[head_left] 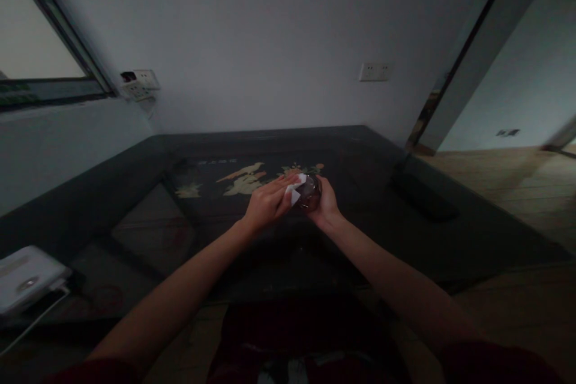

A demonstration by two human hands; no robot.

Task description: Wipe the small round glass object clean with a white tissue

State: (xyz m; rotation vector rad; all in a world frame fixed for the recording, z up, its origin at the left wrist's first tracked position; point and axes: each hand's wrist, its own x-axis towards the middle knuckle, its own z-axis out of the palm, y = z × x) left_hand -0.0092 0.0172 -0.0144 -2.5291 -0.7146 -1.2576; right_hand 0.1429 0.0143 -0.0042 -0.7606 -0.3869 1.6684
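Above the dark glossy table [252, 252], near its middle, both my hands meet around a small round dark glass object [309, 195], perhaps a cup or jar; its exact kind is too dim to tell. My right hand [328, 204] is wrapped around its right side. A crumpled white tissue [294, 189] is in my left hand [270, 198], whose fingers press it toward the left side of the glass object. The lower part of the object is partly hidden by my fingers.
A white box-shaped device [31, 279] with a cable sits on the table's left front corner. Bird and flower artwork [243, 180] decorates the tabletop. Behind it rises a wall with a socket [375, 72]; more plugs [139, 83] are by the window.
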